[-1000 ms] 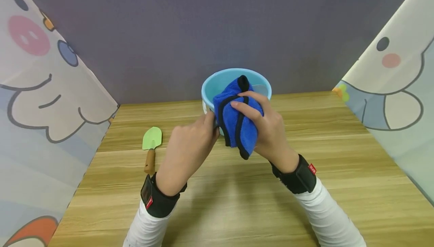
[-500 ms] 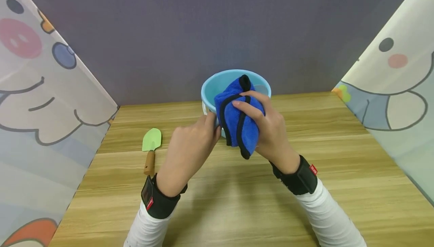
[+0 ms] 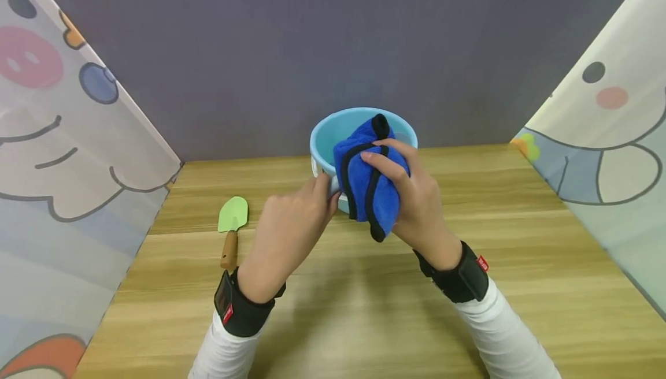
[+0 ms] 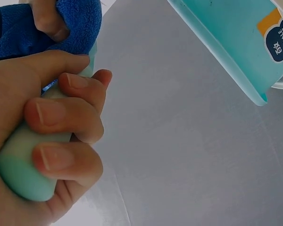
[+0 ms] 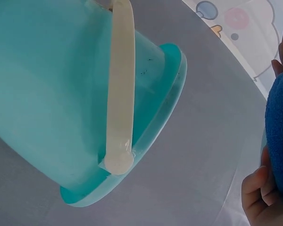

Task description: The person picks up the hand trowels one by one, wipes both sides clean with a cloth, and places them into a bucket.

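In the head view my left hand (image 3: 291, 223) grips a thick, rounded handle (image 4: 26, 165), off-white with a mint-green end in the left wrist view. A blue cloth (image 3: 372, 179) with black edging is wrapped over the far part of that object, so its kind cannot be told. My right hand (image 3: 418, 200) holds the cloth from the right, its fingers bent over the folds. A pale, see-through edge (image 4: 93, 59) shows beside the cloth in the left wrist view. Both hands are raised in front of a light-blue bucket (image 3: 316, 145), overlapping it in the head view.
Left of the hands a small trowel (image 3: 233, 214) with a green blade and wooden handle lies on the wood-patterned table (image 3: 364, 321). The bucket's off-white carrying handle (image 5: 120, 84) shows from the right wrist. A dark grey wall (image 3: 260, 61) rises behind; cartoon-printed panels stand at both sides.
The cloth and my right hand have shifted slightly to the right, baring a bit more of the handle beside my left hand. My left hand stays nearly in place, still gripping.
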`<state>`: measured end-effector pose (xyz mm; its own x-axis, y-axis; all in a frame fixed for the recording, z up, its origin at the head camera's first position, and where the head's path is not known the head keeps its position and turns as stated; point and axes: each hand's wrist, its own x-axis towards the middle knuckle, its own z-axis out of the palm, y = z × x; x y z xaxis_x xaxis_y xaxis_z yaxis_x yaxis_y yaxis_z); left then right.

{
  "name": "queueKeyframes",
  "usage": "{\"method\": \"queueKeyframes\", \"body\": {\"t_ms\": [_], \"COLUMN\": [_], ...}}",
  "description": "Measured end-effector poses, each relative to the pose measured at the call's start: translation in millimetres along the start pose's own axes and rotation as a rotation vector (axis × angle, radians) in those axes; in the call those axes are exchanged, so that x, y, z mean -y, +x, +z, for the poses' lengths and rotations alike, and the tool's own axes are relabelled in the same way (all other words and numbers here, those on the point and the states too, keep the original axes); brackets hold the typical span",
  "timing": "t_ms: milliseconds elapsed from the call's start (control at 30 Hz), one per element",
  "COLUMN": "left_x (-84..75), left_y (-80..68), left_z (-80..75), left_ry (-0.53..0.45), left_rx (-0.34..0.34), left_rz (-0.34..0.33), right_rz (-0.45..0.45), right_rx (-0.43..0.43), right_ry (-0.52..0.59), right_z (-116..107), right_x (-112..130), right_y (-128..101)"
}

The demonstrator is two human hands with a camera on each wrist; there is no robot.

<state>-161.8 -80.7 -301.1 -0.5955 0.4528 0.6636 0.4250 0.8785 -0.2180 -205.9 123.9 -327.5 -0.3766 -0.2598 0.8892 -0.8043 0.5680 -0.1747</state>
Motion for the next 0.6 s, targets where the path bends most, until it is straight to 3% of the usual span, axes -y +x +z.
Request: {"method": "queueKeyframes", "body": {"t_ms": [600], "left_x": [-1.0], "left_y": [1.0], "left_z": [-3.7], "left_ry": [-0.057], "left_rx": [-0.001], "left_rz": [-0.001], "right_rz": [0.057], "right_rx": [-0.029], "right_ry": [0.051], "right_z": [-7.2], "right_x": [9.8], "right_y": [0.1]}}
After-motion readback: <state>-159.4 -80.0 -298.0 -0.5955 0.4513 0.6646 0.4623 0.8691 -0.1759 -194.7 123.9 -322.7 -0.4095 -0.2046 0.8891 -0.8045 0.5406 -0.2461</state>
